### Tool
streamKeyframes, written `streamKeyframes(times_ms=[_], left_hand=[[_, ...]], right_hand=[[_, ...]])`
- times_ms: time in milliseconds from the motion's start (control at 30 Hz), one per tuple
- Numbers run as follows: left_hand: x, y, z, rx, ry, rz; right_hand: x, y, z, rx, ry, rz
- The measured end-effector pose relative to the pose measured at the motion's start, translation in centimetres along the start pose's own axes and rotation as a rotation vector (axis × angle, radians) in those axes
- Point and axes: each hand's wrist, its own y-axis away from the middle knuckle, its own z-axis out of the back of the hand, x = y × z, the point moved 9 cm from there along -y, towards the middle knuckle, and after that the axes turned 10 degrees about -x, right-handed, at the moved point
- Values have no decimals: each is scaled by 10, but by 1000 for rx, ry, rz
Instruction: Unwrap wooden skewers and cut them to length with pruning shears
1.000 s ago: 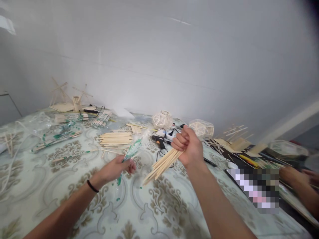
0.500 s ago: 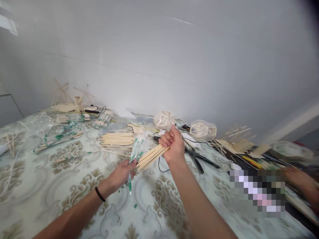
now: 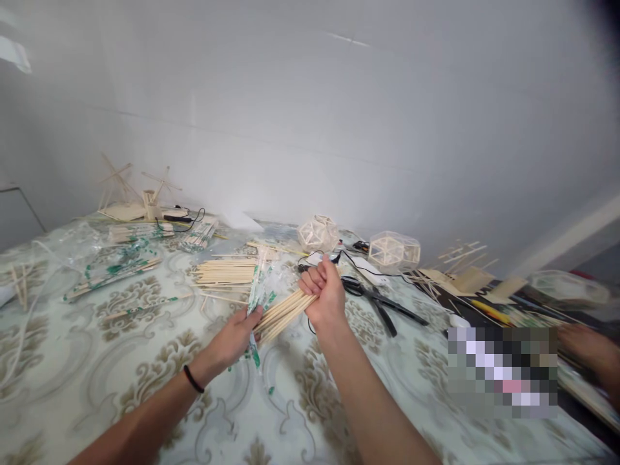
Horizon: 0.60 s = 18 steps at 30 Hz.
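My right hand (image 3: pixel 325 294) is closed around a bundle of bare wooden chopsticks (image 3: pixel 285 315), which slants down to the left. Their lower ends reach the fingers of my left hand (image 3: pixel 237 336); whether those fingers touch them I cannot tell. Pinched in my left hand is a clear plastic chopstick wrapper (image 3: pixel 254 352) with green print, its upper part sticking up past the thumb. Just behind it lies a pile of loose chopsticks (image 3: pixel 225 271), side by side on the patterned tablecloth (image 3: pixel 232 433). Crumpled clear plastic (image 3: pixel 285 278) shows between my hands.
Black-handled scissors (image 3: pixel 382 303) lie right of my right hand. Two stick-built polyhedrons (image 3: pixel 317 234) stand near the wall. Wrapped chopsticks (image 3: pixel 116 278) and a stick model (image 3: pixel 151 203) are at the left. At the right are a yellow-handled tool (image 3: pixel 490 312), a dark mat and another person's hand (image 3: pixel 588 349).
My right hand has moved a little left and down with the chopsticks, toward my left hand. The wrapper in my left hand now stands more upright, in front of the pile.
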Motion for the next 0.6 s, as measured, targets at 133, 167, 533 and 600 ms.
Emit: streamKeyframes(times_ms=[133,167,533,600], left_hand=[[-17,9,-4,56,-266,-101],[-19,11,-5,81,-332,-127],[-41,-3,20,83,-674,-305],[-55,-12,45,-133,-628,-320]], right_hand=[[16,-10,8,21,-46,3],[19,-11,10,24,-63,-7],[144,-39,58,-138,-95,245],[159,-37,51,-95,3,317]])
